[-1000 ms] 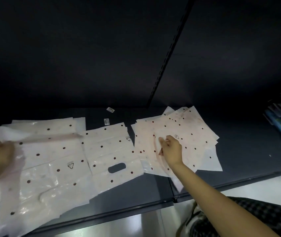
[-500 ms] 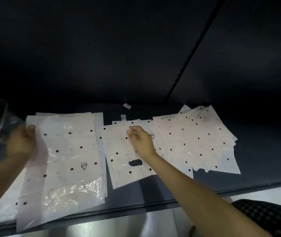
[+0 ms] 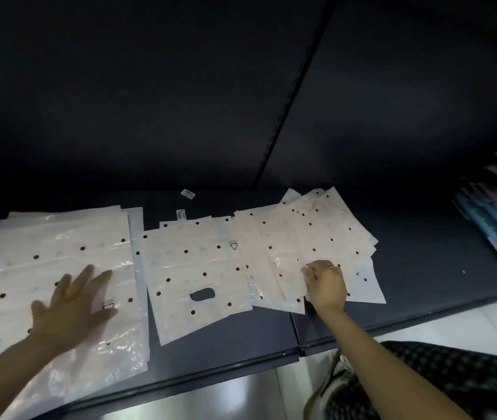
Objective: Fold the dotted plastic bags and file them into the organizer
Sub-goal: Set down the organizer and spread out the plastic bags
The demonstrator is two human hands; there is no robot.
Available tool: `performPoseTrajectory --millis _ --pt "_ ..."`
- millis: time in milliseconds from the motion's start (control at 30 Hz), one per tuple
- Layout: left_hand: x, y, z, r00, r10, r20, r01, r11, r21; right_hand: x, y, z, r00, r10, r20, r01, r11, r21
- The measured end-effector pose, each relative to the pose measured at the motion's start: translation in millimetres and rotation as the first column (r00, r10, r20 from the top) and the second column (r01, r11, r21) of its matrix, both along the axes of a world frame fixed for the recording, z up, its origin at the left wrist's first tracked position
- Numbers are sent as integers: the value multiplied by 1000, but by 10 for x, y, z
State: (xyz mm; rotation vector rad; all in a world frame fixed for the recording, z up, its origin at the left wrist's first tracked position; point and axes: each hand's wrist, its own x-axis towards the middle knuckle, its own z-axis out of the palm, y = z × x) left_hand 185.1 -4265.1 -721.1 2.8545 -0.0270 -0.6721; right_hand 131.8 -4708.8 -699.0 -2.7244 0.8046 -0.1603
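The left hand presses flat on the large dotted bag while the right hand pinches a bag from the fanned pile on the shelf (folding comes next, I judge; no organizer shows).

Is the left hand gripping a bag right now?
No, the left hand lies flat with fingers spread on the left bag pile, pressing it, not gripping.

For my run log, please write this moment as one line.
left hand: flat on left bag | right hand: pinching bag in right pile | middle bag: untouched
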Motion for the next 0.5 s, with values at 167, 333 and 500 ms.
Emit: performPoseTrajectory --millis 167,333,500 --pt "16 -154 325 971 -31 238 64 989 -133 80 263 217 974 -107 197 73 982 172" --pt "-234 -1085 828 993 1 -117 -88 669 -738 278 986 495 969 -128 213 0 858 514" --pt "-375 -1470 905 932 179 -316 -360 325 -875 207 1584 576 965 261 20 -119 370 921"
